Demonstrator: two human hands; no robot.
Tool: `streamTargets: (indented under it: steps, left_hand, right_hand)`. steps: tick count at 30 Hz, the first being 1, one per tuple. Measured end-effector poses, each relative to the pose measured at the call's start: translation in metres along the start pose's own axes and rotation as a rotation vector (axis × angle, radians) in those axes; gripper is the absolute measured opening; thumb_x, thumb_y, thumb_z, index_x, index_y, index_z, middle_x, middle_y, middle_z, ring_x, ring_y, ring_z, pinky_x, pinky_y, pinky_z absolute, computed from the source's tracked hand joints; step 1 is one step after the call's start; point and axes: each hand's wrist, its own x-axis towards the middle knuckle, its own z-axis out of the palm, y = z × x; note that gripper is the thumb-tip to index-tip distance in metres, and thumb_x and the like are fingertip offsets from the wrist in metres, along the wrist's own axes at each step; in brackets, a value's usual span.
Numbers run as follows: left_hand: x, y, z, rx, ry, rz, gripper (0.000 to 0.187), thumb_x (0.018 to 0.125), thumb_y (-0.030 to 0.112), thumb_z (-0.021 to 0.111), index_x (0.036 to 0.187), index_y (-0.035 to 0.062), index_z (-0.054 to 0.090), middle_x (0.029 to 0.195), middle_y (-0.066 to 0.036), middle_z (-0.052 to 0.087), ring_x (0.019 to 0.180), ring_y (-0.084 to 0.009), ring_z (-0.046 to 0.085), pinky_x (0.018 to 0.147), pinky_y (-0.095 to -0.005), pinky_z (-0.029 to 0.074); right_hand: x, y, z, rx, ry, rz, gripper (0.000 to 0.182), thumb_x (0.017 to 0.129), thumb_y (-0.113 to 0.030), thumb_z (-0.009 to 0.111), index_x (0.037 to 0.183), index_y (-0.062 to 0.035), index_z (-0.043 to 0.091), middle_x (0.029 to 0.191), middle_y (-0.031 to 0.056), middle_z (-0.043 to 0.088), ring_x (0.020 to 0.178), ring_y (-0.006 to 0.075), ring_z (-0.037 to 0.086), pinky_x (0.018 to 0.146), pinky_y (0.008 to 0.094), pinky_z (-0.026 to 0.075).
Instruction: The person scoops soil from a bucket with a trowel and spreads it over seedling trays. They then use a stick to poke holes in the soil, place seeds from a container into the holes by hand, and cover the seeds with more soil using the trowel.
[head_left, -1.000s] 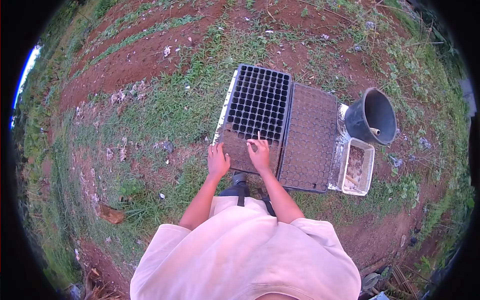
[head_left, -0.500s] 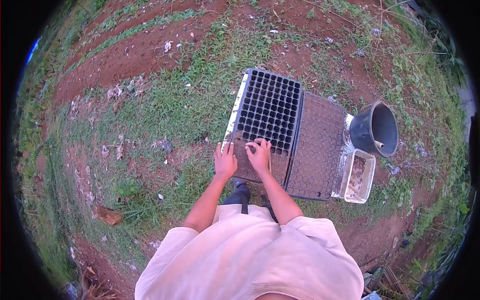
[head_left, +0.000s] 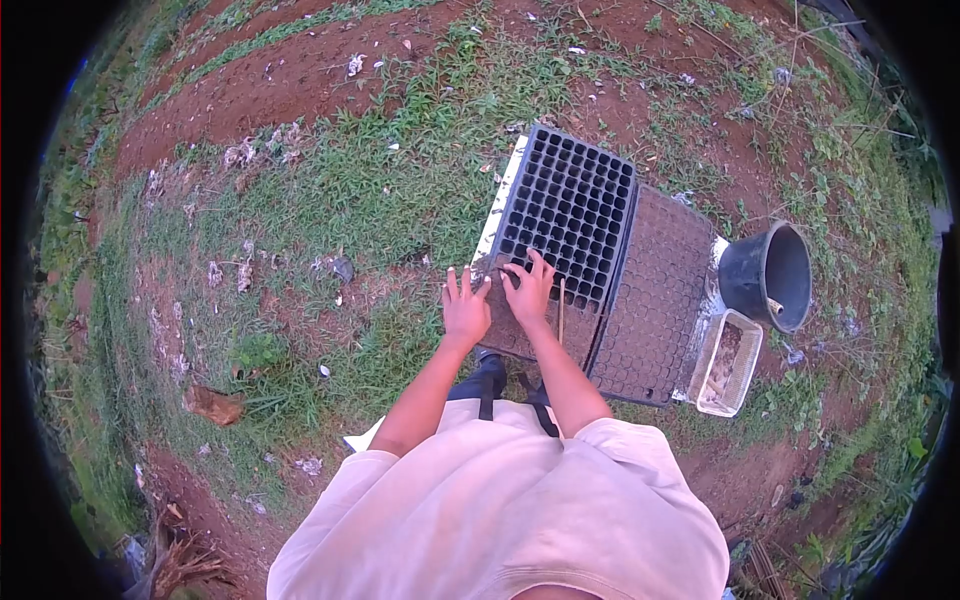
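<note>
A black seedling tray (head_left: pixel 572 205) has open cells at its far part and brown soil over its near part. My left hand (head_left: pixel 466 315) rests at the tray's left edge by the soil, its fingers spread. Over the soil, beside the first rows of open cells, is my right hand (head_left: pixel 531 294). Its thumb and index finger come together in a pinch, with the other fingers stretched out; anything between the tips is too small to make out. A thin stick (head_left: pixel 561 312) lies on the tray just right of this hand.
A second tray (head_left: pixel 655 290), filled with soil, adjoins on the right. Beyond it stand a dark bucket (head_left: pixel 745 275) and a cream plastic basket (head_left: pixel 748 370) with pale bits inside. A white board (head_left: pixel 500 205) shows under the trays. Grass and red soil surround them.
My right hand has moved slightly toward the open cells, and the stick now shows apart from it. My left hand's fingers are spread wider. The whole view has shifted a little.
</note>
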Motion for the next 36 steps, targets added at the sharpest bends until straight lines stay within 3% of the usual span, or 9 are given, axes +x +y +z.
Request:
streamTargets:
  steps: [5,18,22,24,26,27,29,31,36]
  left_hand:
    - [-0.002,-0.001,0.003,0.025,0.009,0.017,0.05,0.08,0.015,0.06,0.131,0.0188,0.057,0.146,-0.02,0.034,0.138,-0.0468,0.021,0.109,-0.0574,0.025]
    - [-0.002,-0.001,0.001,0.038,-0.081,-0.016,0.055,0.083,0.014,0.056,0.136,0.0234,0.05,0.148,-0.018,0.031,0.14,-0.0446,0.016,0.112,-0.0559,0.023]
    - [-0.003,0.004,-0.002,0.022,-0.057,-0.013,0.056,0.082,0.014,0.058,0.137,0.0186,0.048,0.147,-0.02,0.031,0.139,-0.0459,0.019,0.111,-0.0564,0.024]
    - [-0.004,0.008,0.0,0.013,-0.068,-0.019,0.055,0.083,0.014,0.057,0.137,0.0154,0.047,0.148,-0.019,0.03,0.14,-0.0455,0.017,0.111,-0.0563,0.023]
    - [-0.007,0.012,0.01,-0.129,0.098,0.027,0.051,0.083,0.013,0.058,0.131,0.005,0.045,0.147,-0.021,0.029,0.138,-0.046,0.019,0.111,-0.0561,0.024]
    - [-0.009,0.016,0.012,-0.131,0.094,0.038,0.051,0.083,0.013,0.058,0.131,0.005,0.045,0.147,-0.021,0.029,0.138,-0.046,0.019,0.111,-0.0561,0.024]
    - [-0.011,0.025,0.016,-0.183,0.051,0.091,0.044,0.081,0.012,0.059,0.121,0.0012,0.045,0.146,-0.023,0.027,0.137,-0.0462,0.02,0.111,-0.0556,0.025]
    - [-0.015,0.033,0.019,-0.172,0.056,0.128,0.042,0.081,0.012,0.059,0.12,0.0012,0.046,0.146,-0.022,0.027,0.138,-0.045,0.019,0.11,-0.0551,0.026]
    - [-0.02,0.045,0.023,-0.135,0.104,0.213,0.038,0.08,0.011,0.06,0.115,0.0009,0.048,0.146,-0.023,0.028,0.139,-0.0447,0.02,0.111,-0.0545,0.024]
  right_hand:
    - [-0.017,-0.002,-0.005,-0.087,0.095,-0.048,0.023,0.075,-0.012,0.07,0.097,-0.0157,0.072,0.136,0.0101,0.045,0.118,0.0358,0.041,0.101,0.0451,0.036]
    - [-0.012,-0.017,-0.01,-0.304,-0.172,-0.088,0.031,0.079,-0.018,0.063,0.109,-0.0137,0.068,0.147,0.012,0.034,0.124,0.0378,0.037,0.104,0.0478,0.034]
    - [-0.009,-0.019,-0.017,-0.31,-0.228,-0.103,0.035,0.081,-0.023,0.062,0.115,-0.0138,0.065,0.149,0.012,0.03,0.128,0.0382,0.034,0.106,0.0482,0.033]
    - [-0.013,-0.014,-0.022,-0.259,-0.178,-0.081,0.034,0.081,-0.02,0.062,0.114,-0.0122,0.064,0.145,0.0138,0.035,0.126,0.0382,0.036,0.105,0.0489,0.033]
    - [-0.02,-0.001,-0.028,-0.164,-0.057,-0.037,0.031,0.081,-0.015,0.063,0.112,-0.0108,0.063,0.136,0.016,0.042,0.123,0.0381,0.038,0.103,0.0489,0.034]
    - [-0.025,0.004,-0.032,-0.151,0.046,-0.053,0.029,0.08,-0.011,0.065,0.109,-0.0106,0.062,0.124,0.0161,0.049,0.119,0.037,0.04,0.1,0.0479,0.036]
    - [-0.035,0.015,-0.039,-0.16,0.079,0.014,0.029,0.079,-0.012,0.066,0.108,-0.0105,0.062,0.12,0.0156,0.049,0.117,0.0363,0.042,0.1,0.0473,0.036]
    - [-0.045,0.027,-0.044,-0.185,0.138,0.077,0.027,0.079,-0.014,0.069,0.104,-0.0107,0.061,0.107,0.0127,0.051,0.108,0.0341,0.044,0.097,0.0461,0.037]
    - [-0.063,0.049,-0.053,-0.145,0.092,0.139,0.024,0.078,-0.012,0.07,0.101,-0.0111,0.063,0.098,0.0096,0.054,0.104,0.0326,0.045,0.093,0.0451,0.038]
